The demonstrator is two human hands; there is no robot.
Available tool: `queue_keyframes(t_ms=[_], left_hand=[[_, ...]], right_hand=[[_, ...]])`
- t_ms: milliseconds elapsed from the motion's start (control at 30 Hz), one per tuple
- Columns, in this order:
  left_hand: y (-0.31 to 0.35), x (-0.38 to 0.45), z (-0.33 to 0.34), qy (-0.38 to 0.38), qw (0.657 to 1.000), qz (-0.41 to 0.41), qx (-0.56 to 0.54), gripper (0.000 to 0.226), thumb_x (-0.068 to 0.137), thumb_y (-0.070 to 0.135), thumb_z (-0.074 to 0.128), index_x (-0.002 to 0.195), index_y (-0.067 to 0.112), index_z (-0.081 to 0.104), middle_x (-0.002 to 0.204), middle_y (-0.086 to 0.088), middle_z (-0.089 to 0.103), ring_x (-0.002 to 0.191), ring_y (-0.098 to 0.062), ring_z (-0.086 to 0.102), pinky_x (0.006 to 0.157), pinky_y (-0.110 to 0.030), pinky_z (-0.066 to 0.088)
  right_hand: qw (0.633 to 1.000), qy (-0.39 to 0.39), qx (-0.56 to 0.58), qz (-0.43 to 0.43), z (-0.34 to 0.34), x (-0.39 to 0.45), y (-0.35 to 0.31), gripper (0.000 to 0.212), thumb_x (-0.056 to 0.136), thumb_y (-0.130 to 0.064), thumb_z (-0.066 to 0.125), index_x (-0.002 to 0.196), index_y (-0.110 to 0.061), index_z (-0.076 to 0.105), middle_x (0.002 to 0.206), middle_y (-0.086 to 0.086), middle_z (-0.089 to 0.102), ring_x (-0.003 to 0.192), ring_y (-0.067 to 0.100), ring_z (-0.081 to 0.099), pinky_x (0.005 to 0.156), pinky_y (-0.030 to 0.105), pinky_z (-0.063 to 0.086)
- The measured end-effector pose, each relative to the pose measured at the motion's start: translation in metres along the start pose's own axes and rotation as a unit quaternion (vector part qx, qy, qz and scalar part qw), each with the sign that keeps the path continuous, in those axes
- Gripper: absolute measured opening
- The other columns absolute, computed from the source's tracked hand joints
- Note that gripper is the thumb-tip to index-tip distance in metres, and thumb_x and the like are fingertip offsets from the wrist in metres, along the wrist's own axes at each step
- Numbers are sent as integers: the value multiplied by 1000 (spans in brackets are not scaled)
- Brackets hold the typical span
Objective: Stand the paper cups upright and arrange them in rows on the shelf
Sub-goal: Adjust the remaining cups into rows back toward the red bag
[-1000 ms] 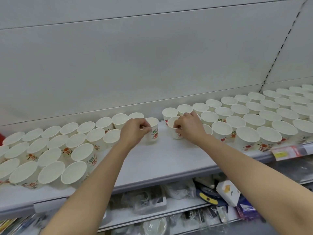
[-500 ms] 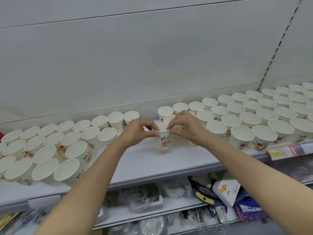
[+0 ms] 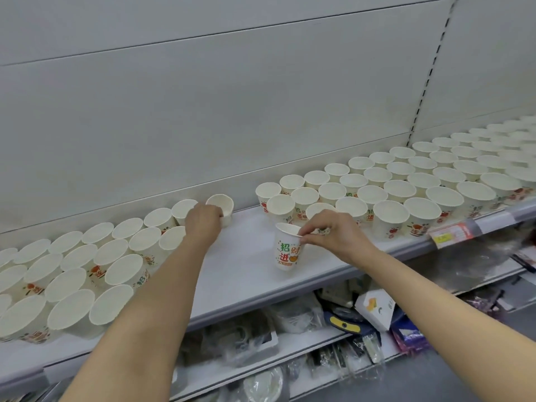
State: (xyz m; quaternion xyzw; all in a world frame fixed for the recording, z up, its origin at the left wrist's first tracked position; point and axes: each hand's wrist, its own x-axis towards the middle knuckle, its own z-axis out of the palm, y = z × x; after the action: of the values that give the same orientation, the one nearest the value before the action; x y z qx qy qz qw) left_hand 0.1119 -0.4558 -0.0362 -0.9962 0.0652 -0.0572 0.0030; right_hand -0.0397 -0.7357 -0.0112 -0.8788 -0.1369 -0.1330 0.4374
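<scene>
Two hands work the shelf [image 3: 249, 274]: right hand [image 3: 333, 236] pinches a light, crushable paper cup [image 3: 287, 248] by its rim, left hand [image 3: 203, 224] grips the back-row cup [image 3: 222, 206]

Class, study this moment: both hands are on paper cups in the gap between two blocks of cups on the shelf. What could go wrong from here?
1. The right hand pinches only the rim of the printed cup; that thin rim might crease, or the cup tip.
2. The left hand reaches to the back-row cup over tightly packed cups; the forearm may topple them.
3. Cups on the right stand near the shelf edge and could fall.
</scene>
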Motion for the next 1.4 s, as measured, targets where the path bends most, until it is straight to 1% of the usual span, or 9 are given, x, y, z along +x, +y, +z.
queue_keyframes(t_ms=[200, 333, 433, 500, 733, 867, 1100, 1300, 1400], left_hand=[[21, -26, -3, 61, 988, 70, -123, 10, 88, 20, 63, 92, 19, 72, 97, -5, 62, 95, -31, 58, 67, -37, 47], [57, -72, -18, 51, 963, 114, -237, 6, 82, 25, 69, 84, 31, 68, 82, 12, 65, 78, -18, 57, 60, -29, 40], [83, -93, -31, 50, 950, 135, -276, 5, 83, 32, 71, 87, 34, 70, 81, 16, 67, 71, -12, 54, 57, -26, 35], [101, -100, -38, 59, 949, 142, -275, 3, 84, 35, 71, 86, 33, 71, 80, 16, 66, 71, -10, 53, 56, -25, 33], [156, -111, -35, 31, 968, 109, -224, 10, 86, 40, 68, 87, 31, 73, 90, 15, 69, 85, -13, 58, 67, -30, 48], [177, -120, -31, 54, 972, 89, -212, 14, 87, 42, 65, 87, 31, 73, 88, 13, 68, 85, -14, 58, 63, -28, 43], [201, -122, -31, 25, 977, 84, -197, 11, 83, 39, 70, 87, 29, 71, 90, 13, 69, 89, -13, 59, 70, -33, 51], [183, -129, -34, 29, 970, 124, -206, 41, 66, 40, 85, 103, 37, 68, 107, 19, 62, 91, -8, 48, 69, -28, 39], [181, -129, -35, 27, 979, 135, -152, 28, 74, 33, 82, 99, 35, 70, 112, 14, 62, 99, -13, 49, 72, -30, 42]], right_hand=[[998, 48, -44, 23, -10, -43, 4, 7, 74, -22, 79, 79, -25, 75, 84, -14, 69, 84, 8, 53, 69, 22, 40], [994, 75, -68, 51, -39, -69, 15, 8, 75, -18, 78, 78, -24, 75, 81, -18, 66, 86, 1, 52, 69, 15, 37], [988, 88, -119, 45, -72, -74, 30, 6, 76, -18, 78, 79, -22, 75, 80, -14, 67, 83, 7, 54, 72, 25, 43], [983, 89, -156, 48, -91, -69, 42, 5, 76, -19, 77, 80, -21, 75, 80, -9, 69, 82, 17, 55, 72, 35, 44], [963, 41, -266, -23, -107, -56, 67, 5, 78, -24, 75, 82, -22, 75, 82, -6, 69, 82, 17, 53, 61, 28, 39], [953, 44, -289, -83, -106, -51, 73, 3, 73, -18, 77, 75, -18, 75, 76, -4, 69, 78, 24, 57, 61, 27, 39], [947, 29, -292, -130, -104, -47, 91, 3, 72, -15, 76, 73, -17, 74, 73, -4, 69, 74, 25, 58, 57, 34, 49], [952, 21, -266, -151, -106, -49, 96, 22, 67, -18, 82, 87, -16, 74, 83, -1, 70, 80, 26, 57, 67, 31, 44], [951, 9, -264, -160, -103, -45, 97, 21, 67, -21, 82, 85, -16, 73, 81, -1, 69, 78, 27, 56, 69, 37, 48]])
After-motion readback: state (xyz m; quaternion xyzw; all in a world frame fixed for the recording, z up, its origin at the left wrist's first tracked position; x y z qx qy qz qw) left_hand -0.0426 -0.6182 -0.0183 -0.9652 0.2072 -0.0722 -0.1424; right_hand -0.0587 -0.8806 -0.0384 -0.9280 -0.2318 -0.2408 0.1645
